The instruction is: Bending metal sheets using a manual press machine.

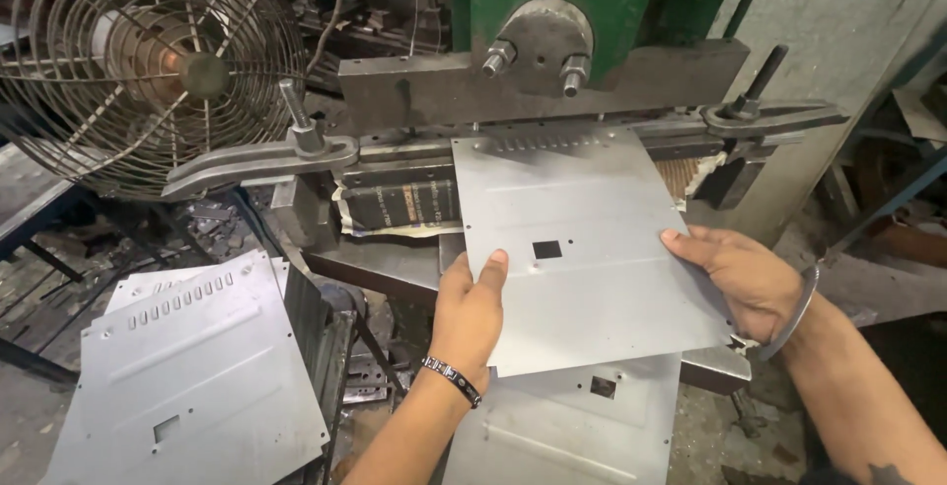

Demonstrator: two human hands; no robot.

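— two hands on what?
— left hand (472, 309) grips the metal sheet (582, 238) at its 7 o'clock edge, right hand (742, 278) at 3 o'clock; sheet's far edge sits under the green press (552, 1).

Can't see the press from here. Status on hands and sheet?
Left hand and right hand both grip the metal sheet. Its far edge sits under the press head. Nothing blocking it; a fan stands to the left.

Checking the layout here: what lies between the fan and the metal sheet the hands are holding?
In the head view, a dark clamp arm with an upright bolt lies between the fan and the held sheet.
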